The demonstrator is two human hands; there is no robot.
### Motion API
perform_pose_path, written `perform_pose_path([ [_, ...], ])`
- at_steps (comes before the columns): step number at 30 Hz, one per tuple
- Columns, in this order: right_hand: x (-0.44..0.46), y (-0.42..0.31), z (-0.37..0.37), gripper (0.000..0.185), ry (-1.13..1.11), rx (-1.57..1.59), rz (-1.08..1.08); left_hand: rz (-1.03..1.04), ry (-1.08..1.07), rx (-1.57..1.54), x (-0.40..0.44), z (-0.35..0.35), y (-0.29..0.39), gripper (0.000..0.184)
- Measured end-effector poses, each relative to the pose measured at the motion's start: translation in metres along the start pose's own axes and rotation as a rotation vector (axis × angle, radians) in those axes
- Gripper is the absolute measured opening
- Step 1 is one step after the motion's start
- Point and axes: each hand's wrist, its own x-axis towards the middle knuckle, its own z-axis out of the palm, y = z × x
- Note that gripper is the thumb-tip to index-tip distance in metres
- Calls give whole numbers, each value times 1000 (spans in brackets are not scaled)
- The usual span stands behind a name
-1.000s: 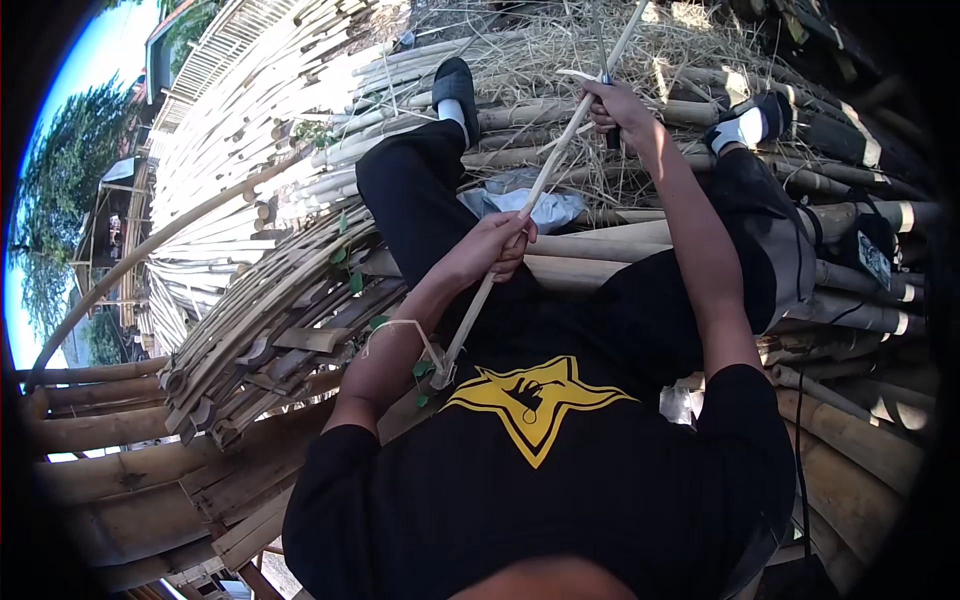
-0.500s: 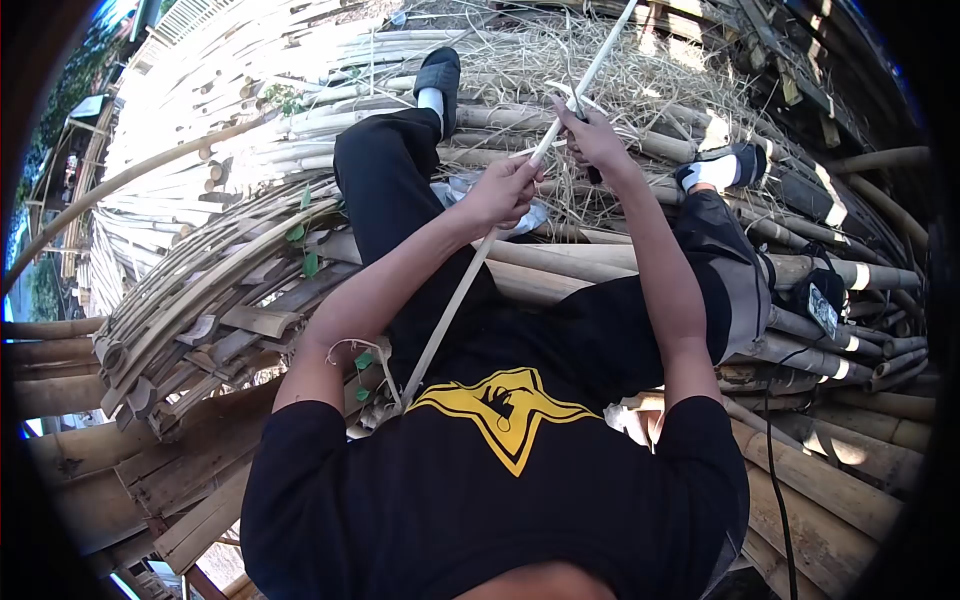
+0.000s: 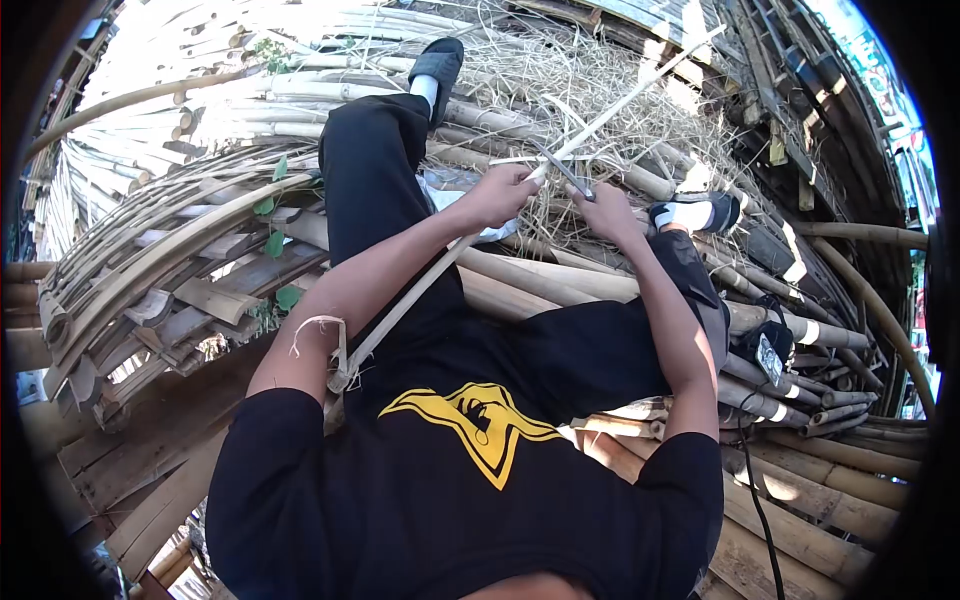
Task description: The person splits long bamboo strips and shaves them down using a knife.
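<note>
A long pale bamboo strip [image 3: 405, 303] runs slantwise from beside my left upper arm, past my lap, to a tip at the upper right. My left hand [image 3: 500, 196] is closed around it near its middle. In my right hand [image 3: 606, 212] is a knife; its handle is mostly hidden by my fingers. The knife's blade [image 3: 563, 170] crosses the strip just beyond my left hand. Thin curled shavings stand off the strip around the blade. A loose curled sliver [image 3: 318, 322] lies against my left arm near the strip's lower end.
Straw-like shavings [image 3: 610, 70] cover the bamboo poles in front of me. Split bamboo pieces [image 3: 215, 250] are stacked at left. Thick poles [image 3: 840, 500] lie at right, with a black cable [image 3: 755, 490] and a small device [image 3: 769, 358]. My sandalled feet rest ahead on either side.
My right hand and the knife have come back towards me along the strip. The strip's far end now points more to the right. The whole view has shifted slightly.
</note>
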Motion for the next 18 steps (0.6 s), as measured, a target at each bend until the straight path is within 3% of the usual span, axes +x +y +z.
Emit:
perform_pose_path([
  [1, 4, -1, 8, 45, 17, 50, 53, 87, 54, 110, 3, 4, -2, 21],
  [4, 6, -11, 24, 44, 36, 125, 149, 78, 35, 74, 5, 6, -9, 23],
  [8, 2, -33, 26, 38, 98, 70, 55, 161, 90, 92, 1, -2, -13, 23],
  [12, 9, -36, 36, 38, 89, 38, -14, 65, 37, -17, -11, -7, -12, 19],
  [14, 12, -32, 39, 32, 195, 2, -87, -2, -4, -116, -15, -8, -12, 21],
  [17, 17, -28, 27, 31, 167, -36, -180, 191, 5, 102, -8, -8, -26, 22],
  [18, 22, -25, 24, 32, 185, -27, -75, 191, 2, 98, -8, -7, -29, 22],
])
